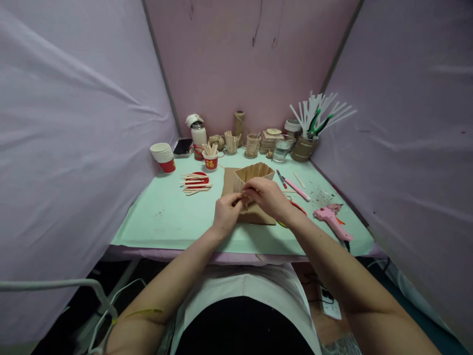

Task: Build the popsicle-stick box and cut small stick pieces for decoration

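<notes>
A small open box of wooden craft sticks (254, 171) stands on a brown cardboard sheet (259, 217) in the middle of the table. Just in front of the box, my left hand (228, 212) and my right hand (265, 194) meet with fingertips pinched together. Whatever lies between their fingers is too small and too covered to make out. My right hand hides the front of the box. Under my right wrist, scissors with red and yellow handles (298, 207) show only in part.
A pink glue gun (332, 221) lies at right, near a pink pen-like tool (296, 189). Loose craft sticks (195, 183) rest on a red lid to the left. Paper cups (163, 157), a stick-filled red cup (211, 159), a water glass (282, 149) and white glue sticks (321, 113) stand farther back.
</notes>
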`<state>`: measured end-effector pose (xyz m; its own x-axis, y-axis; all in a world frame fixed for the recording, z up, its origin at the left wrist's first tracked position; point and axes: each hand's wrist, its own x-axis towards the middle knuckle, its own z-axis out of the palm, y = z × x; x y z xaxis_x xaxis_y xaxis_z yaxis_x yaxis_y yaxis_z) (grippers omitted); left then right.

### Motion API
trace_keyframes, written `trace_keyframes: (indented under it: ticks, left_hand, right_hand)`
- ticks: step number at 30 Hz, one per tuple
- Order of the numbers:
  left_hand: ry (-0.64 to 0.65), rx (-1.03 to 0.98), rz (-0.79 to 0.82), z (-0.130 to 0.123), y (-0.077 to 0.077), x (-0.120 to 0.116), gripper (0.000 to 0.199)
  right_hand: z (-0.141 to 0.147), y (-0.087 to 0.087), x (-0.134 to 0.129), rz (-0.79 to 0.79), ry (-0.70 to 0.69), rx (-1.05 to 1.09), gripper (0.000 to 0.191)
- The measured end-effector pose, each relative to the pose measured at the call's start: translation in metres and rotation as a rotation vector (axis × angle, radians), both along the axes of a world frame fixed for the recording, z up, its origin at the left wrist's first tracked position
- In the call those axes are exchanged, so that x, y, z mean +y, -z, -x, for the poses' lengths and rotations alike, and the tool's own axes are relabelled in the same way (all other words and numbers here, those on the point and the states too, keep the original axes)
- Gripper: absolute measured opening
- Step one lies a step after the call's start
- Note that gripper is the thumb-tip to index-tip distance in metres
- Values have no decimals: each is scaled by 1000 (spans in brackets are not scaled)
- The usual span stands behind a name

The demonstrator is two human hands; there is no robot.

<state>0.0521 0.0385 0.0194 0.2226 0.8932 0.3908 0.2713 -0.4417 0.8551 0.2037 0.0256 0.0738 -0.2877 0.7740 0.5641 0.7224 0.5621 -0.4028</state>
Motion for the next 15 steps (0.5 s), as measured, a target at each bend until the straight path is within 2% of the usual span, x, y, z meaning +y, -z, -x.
trace_keyframes:
  ticks: [4, 6, 8, 11, 15]
  left_hand:
    - [-49, 23, -21, 6, 5, 8, 17]
    - [-114, 79, -18, 10, 6, 15, 40]
    - [-131, 158, 8, 14, 6, 23, 72]
    - [13, 248, 46, 19, 5, 36, 106]
    - [224, 215, 77, 23, 5, 50, 118]
  right_hand:
    - [-3, 2, 8, -14, -31, -17, 13]
    - [-7, 4, 11, -57, -3, -10, 9]
    - [-10, 7, 13, -94, 31, -11, 7]
    - [-12, 10, 17, -109, 40, -21, 8]
    - [-11, 13, 20, -128, 37, -17, 7]
